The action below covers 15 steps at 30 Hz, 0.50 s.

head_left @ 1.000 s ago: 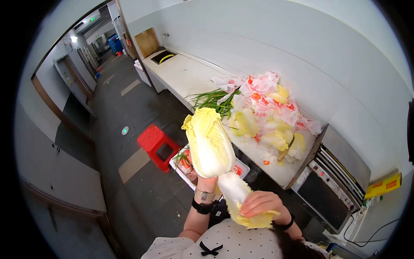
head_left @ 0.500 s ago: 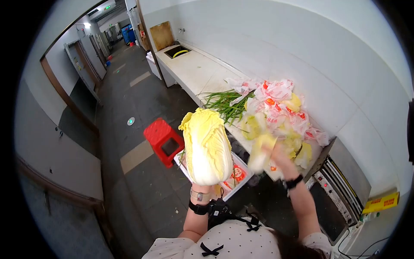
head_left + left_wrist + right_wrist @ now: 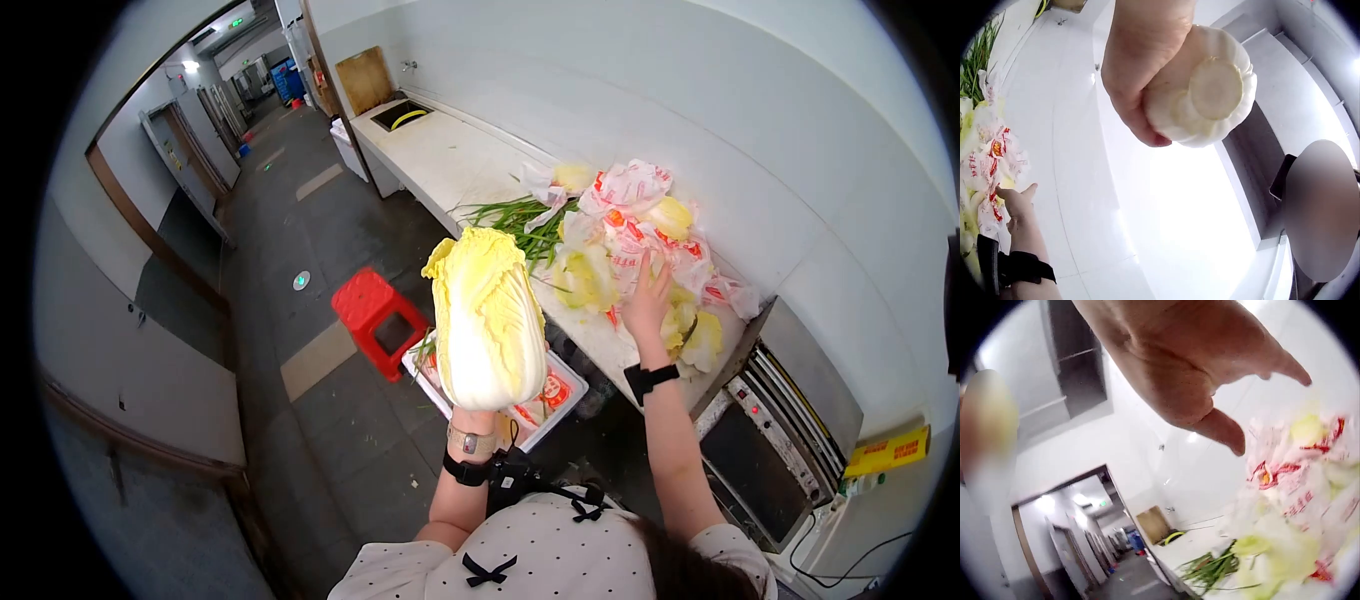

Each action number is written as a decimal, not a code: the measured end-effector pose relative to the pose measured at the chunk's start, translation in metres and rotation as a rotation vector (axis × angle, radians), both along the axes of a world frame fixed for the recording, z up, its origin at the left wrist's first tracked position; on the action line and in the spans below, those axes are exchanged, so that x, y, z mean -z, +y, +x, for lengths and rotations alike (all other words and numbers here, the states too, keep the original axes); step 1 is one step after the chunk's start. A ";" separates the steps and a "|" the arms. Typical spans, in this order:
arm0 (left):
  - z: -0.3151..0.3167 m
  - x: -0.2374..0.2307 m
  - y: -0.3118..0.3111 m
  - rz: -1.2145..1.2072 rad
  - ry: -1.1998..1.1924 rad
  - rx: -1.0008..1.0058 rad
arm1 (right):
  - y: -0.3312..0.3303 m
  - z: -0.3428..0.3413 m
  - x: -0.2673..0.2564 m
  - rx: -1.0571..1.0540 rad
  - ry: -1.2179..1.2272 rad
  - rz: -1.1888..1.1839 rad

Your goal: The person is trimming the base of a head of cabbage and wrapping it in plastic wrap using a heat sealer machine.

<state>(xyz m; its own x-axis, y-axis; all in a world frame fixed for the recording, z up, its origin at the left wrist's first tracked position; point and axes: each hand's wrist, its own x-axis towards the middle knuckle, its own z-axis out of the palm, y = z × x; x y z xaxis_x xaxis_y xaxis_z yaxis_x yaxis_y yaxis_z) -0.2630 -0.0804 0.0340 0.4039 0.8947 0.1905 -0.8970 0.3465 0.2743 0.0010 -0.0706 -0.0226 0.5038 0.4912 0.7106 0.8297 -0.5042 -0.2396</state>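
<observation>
Cabbage (image 3: 488,325), head view: centre, leafy end towards twelve o'clock, off worktop (image 3: 470,160).
Left hand (image 3: 1140,65), left wrist view: curled round cabbage base; probably heavy, firm, brittle-leaved; best cupped underneath.
Right hand (image 3: 1191,359), right wrist view: spread wide, empty; wrappers (image 3: 1297,503) towards five o'clock.

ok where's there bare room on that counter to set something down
The white counter is bare between the square black sink and the green stalks. From those stalks to the grey metal appliance, crumpled red-printed white bags and yellow leaves crowd it.
</observation>
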 end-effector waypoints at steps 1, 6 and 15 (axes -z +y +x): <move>0.003 0.000 0.000 0.017 -0.005 0.012 | -0.003 -0.001 0.000 0.036 0.006 -0.030; 0.014 0.007 0.004 0.117 -0.049 0.077 | -0.039 -0.024 -0.011 -0.815 0.846 -0.107; 0.031 -0.004 -0.015 0.056 -0.106 0.161 | -0.106 -0.116 -0.071 -1.426 1.826 0.204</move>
